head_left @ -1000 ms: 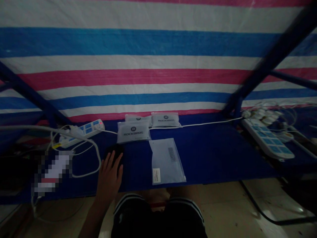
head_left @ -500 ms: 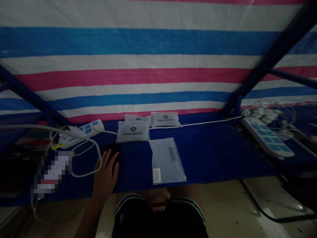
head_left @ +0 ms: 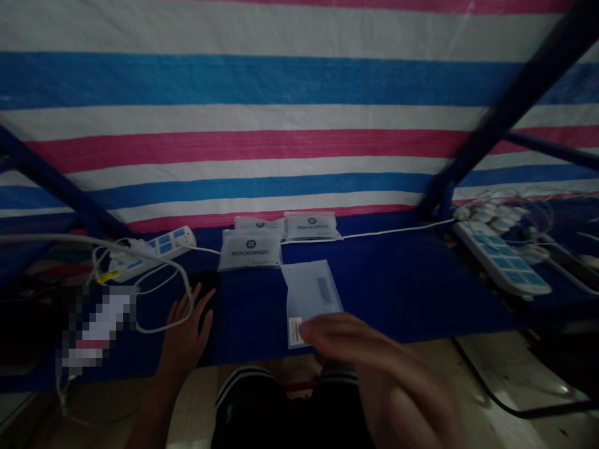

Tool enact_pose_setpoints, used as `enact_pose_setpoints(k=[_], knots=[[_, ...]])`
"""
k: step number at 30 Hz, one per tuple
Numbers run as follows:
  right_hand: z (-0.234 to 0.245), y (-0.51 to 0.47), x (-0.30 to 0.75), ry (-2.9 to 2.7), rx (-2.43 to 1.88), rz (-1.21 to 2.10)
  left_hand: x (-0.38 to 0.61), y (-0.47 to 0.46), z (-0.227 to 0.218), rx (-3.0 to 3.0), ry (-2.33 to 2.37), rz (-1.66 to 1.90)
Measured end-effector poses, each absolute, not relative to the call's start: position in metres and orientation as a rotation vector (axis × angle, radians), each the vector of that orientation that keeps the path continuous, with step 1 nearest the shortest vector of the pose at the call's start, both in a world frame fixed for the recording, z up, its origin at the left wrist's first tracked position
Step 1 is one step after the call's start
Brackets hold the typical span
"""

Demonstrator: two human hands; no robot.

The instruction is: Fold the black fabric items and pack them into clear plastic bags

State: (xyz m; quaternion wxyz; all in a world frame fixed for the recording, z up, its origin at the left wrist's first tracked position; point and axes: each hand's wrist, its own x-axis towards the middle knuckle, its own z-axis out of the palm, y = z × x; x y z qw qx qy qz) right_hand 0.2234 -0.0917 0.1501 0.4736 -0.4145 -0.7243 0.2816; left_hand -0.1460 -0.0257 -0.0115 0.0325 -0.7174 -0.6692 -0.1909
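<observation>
Below ROCKBROS pouches [head_left: 249, 251] | zip bag [head_left: 311, 290] under open right hand [head_left: 369, 355] | left hand [head_left: 185, 333] open, empty

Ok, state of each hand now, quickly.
Left hand: open, holding nothing.
Right hand: open, blurred, over the clear zip bag, nothing visibly held.

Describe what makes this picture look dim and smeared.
In the head view, everything is dim; the right hand is smeared by motion blur; the striped tarpaulin bows toward the edges; a pixelated patch hides something lower left.
</observation>
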Motion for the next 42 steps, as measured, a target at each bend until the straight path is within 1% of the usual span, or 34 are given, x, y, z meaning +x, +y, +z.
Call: enact_pose_setpoints(k=[1,3,7,9,11,15,18,21,25,29,35,38,42], knots=[[0.144,-0.077,0.218,-1.788,-1.064,0.696,-0.146,-0.026,-0.011,-2.209,-2.063,-0.584],[0.116,-0.053,0.209,-1.878,-1.218,0.675,-0.145,-0.027,-0.011,-2.208,-2.071,-0.575],[0.036,-0.038,0.205,-2.218,-1.594,0.51,-0.143,-0.028,-0.01,-2.194,-2.093,-0.585],[0.008,-0.041,0.21,-2.312,-1.628,0.43,-0.141,-0.028,-0.009,-2.189,-2.1,-0.611],[-0.004,-0.045,0.215,-2.347,-1.604,0.367,-0.137,-0.028,-0.004,-2.19,-2.087,-0.657],[-0.003,-0.045,0.225,-2.394,-1.514,0.343,-0.105,-0.034,0.016,-2.187,-1.984,-0.873],[0.005,-0.041,0.233,-2.445,-1.424,0.394,-0.062,-0.038,0.029,-2.397,-1.822,-0.991],[0.015,-0.036,0.245,-2.508,-1.282,0.514,-0.021,-0.034,0.03,-2.721,-1.65,-0.822],[0.025,-0.031,0.261,-2.495,-1.246,0.599,0.003,-0.024,0.015,-2.829,-1.638,-0.637],[0.018,-0.026,0.267,-2.38,-1.388,0.504,0.004,-0.025,0.002,-2.786,-1.658,-0.53],[0.003,-0.025,0.257,-2.236,-1.608,0.303,0.007,-0.048,0.002,-2.65,-1.708,-0.479],[0.004,-0.033,0.244,-2.175,-1.585,0.247,0.011,-0.059,0.007,-2.559,-1.782,-0.479],[0.002,-0.045,0.226,-2.233,-1.479,0.317,0.017,-0.065,0.02,-2.494,-1.879,-0.506]])
